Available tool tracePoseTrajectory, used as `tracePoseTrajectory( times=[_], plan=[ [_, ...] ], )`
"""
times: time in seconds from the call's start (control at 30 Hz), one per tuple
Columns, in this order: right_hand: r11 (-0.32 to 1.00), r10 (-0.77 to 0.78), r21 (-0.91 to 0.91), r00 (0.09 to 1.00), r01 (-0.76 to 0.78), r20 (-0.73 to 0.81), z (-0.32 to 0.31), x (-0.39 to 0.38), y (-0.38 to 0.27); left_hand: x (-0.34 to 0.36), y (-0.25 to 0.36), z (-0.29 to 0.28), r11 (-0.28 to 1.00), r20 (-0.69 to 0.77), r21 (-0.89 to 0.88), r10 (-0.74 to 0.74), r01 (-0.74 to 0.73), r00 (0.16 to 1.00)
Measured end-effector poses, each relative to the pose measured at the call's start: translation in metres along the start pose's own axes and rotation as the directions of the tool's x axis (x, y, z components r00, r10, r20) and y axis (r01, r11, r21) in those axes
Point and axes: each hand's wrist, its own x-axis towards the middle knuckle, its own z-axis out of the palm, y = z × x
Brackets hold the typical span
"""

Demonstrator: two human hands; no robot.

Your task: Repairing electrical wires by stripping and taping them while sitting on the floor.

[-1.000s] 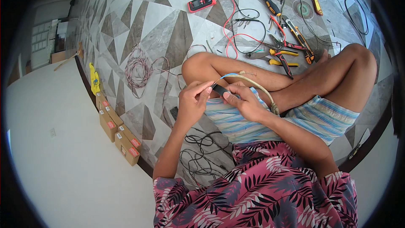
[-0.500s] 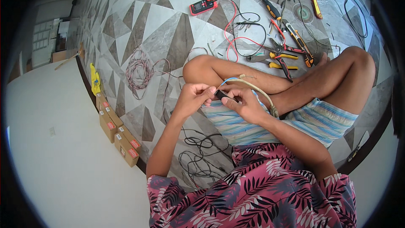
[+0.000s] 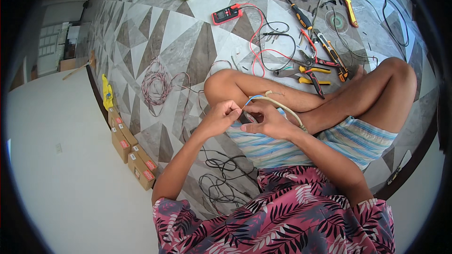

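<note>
Over the striped shorts (image 3: 263,146), the left hand (image 3: 222,118) pinches a thin wire end (image 3: 243,108) beside a black roll (image 3: 244,118), apparently tape, gripped by the right hand (image 3: 274,121), the blue wire (image 3: 254,97) already outside the beige cable (image 3: 288,107), any wrapping seemingly unfinished.

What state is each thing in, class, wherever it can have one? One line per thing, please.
left hand, pinched closed beside the blue wire, contents unclear
right hand, closed around the dark roll
dark roll, held, partly covered
blue wire, bent in an arc
beige cable, curved
multimeter, lying flat, display unreadable
red-and-white wire, coiled
black cable, loosely tangled
yellow-handled pliers, handles spread apart
cardboard boxes, apparently closed
</note>
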Motion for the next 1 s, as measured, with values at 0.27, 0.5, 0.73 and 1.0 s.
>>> tracePoseTrajectory(
  times=[0.27,0.5,0.73,1.0],
  plan=[
    [0.998,0.048,-0.043,0.998,-0.05,-0.031,0.001,0.004,0.02,0.003,-0.026,0.031,0.99,-0.23,-0.123,0.043,-0.073,0.972],
    [0.944,0.132,0.308,0.991,-0.117,-0.028,0.001,-0.008,0.008,0.005,-0.03,0.01,0.88,-0.07,-0.475,-0.031,-0.006,0.997],
    [0.977,0.209,0.0,0.97,-0.211,-0.124,0.001,-0.014,-0.045,-0.018,-0.021,0.026,0.965,-0.277,0.201,0.222,-0.169,0.935],
    [0.473,-0.2,-0.881,0.973,-0.004,-0.112,0.004,0.076,-0.06,-0.038,0.016,0.04,0.957,-0.331,0.183,0.274,-0.223,0.903]
  ],
)
